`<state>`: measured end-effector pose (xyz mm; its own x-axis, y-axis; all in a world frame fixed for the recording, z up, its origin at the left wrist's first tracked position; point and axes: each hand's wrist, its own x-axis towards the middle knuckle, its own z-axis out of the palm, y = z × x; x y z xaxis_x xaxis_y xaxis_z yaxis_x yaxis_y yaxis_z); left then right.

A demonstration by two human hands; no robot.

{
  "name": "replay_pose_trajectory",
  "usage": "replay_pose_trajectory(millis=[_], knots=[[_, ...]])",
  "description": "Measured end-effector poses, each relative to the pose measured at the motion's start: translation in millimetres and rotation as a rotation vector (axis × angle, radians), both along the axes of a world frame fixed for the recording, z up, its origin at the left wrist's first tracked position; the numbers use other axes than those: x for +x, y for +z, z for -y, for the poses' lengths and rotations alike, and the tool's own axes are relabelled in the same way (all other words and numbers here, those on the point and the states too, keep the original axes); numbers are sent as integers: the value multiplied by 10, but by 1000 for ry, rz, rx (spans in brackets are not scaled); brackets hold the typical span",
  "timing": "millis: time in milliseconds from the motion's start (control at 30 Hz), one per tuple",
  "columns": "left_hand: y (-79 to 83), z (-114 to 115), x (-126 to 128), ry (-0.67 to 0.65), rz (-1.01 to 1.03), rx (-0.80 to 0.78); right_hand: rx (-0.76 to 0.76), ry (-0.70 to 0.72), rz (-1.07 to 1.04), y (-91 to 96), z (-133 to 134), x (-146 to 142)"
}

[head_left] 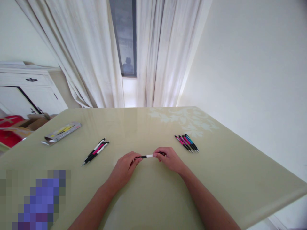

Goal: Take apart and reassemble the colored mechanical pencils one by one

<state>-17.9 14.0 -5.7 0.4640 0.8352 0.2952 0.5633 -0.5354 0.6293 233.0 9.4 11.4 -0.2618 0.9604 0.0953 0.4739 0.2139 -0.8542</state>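
Note:
Both my hands hold one black and white pen [147, 156] level above the pale green table [216, 166]. My left hand [126, 167] pinches its left end and my right hand [169, 158] grips its right end. A small bunch of black, white and pink pens [96, 150] lies to the left of my hands. Several pink, black and teal pens [187, 143] lie side by side to the right.
A flat grey and yellow pen box [61, 132] lies at the table's far left. A white cabinet [26, 89] and red items [9, 129] stand beyond the left edge. Curtains [96, 54] and a window are behind the table. A blurred patch covers the lower left.

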Motion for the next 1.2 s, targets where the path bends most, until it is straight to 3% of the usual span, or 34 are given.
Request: replay_pose_trajectory(millis=[267, 400, 567, 833, 1067, 1200], knots=[[-66, -25, -36, -50, -89, 236, -50, 41, -24, -10, 10, -4], [-35, 3, -8, -42, -130, 142, -16, 49, -41, -20, 5, -22], [52, 33, -1, 1, -36, -23, 8, -3, -11, 12, 7, -8], [-15, -31, -67, -25, -62, 180, -111, 61, -28, 39, 5, 77], [18, 28, 5, 43, -25, 55, -70, 25, -35, 38, 7, 28], [-4, 37, 20, -68, -60, 211, -161, 76, -30, 57, 46, 7]])
